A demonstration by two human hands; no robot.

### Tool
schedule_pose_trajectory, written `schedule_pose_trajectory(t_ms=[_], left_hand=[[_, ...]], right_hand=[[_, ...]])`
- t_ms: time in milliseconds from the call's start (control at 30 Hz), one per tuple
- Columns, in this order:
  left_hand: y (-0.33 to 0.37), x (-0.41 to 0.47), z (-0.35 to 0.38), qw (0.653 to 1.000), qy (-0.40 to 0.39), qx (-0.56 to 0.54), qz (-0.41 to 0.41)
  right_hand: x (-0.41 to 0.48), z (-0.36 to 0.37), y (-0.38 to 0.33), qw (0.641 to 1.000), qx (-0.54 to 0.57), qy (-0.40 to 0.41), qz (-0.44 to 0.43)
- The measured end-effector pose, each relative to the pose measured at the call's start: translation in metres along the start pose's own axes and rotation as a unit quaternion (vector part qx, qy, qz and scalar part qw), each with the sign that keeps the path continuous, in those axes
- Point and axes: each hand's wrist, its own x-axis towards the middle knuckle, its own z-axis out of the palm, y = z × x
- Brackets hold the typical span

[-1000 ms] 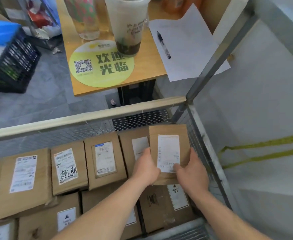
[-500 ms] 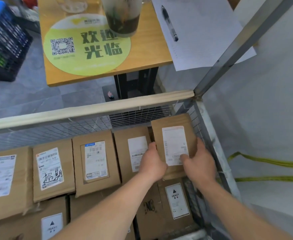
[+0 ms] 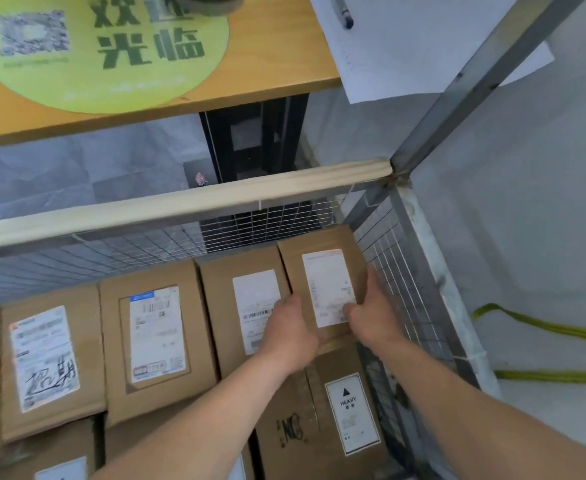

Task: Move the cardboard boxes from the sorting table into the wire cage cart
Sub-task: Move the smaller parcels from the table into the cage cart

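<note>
L hand (image 3: 289, 332) grips near-left edge of cardboard box (image 3: 322, 271); R hand (image 3: 374, 317) grips near-right edge, thumb on label; box now in far-right corner of wire cage cart (image 3: 400, 271), in line w/ neighbour box (image 3: 246, 292), above HEAVY box (image 3: 347, 410); vs 1 s ago: box lower, further back, no longer overlapping neighbour's label; judgement: placement nearly complete, release due next.

Forearms stretched forward; left hand (image 3: 289, 331) and right hand (image 3: 374, 317) clasp cardboard box (image 3: 322, 244) sides, fingers curled.
</note>
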Motion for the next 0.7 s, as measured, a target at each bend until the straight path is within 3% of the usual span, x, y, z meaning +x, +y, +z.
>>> schedule_pose_trajectory(t_ms=[367, 533, 700], left_hand=[[-0.009, 0.003, 0.002, 0.995, -0.031, 0.091, 0.04], [-0.01, -0.032, -0.017, 0.98, -0.005, 0.18, 0.086], [0.0, -0.077, -0.058, 0.938, 0.048, 0.313, 0.137]], right_hand=[[0.024, 0.015, 0.008, 0.987, -0.152, -0.051, -0.005], [-0.024, 0.011, -0.005, 0.983, -0.164, 0.017, -0.075], [-0.1, 0.003, -0.029, 0.974, -0.201, 0.013, -0.104]])
